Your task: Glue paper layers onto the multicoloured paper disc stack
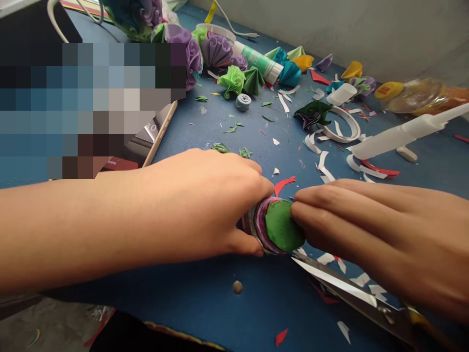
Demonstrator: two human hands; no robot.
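My left hand [220, 200] is wrapped round the side of a short stack of round paper discs [259, 226], its thumb along the near edge. The stack lies tilted, with a green disc [283, 226] facing me and purple, red and white layers behind it. From the right, my right hand [381, 234] reaches in with fingers pressed together, the tips against the green disc's right edge. Its thumb is hidden. Just below, under my right hand, lie open scissors [340, 283], their handles partly out of sight. A small grey-brown round bead [237, 287] rests on the blue table.
Folded paper flowers [220, 51] and a glue stick [258, 62] lie along the back. To the right are a tape ring [344, 124], a white glue tube [399, 137] and a plastic bottle [421, 95]. Paper scraps are scattered about. A pixelated patch covers the upper left.
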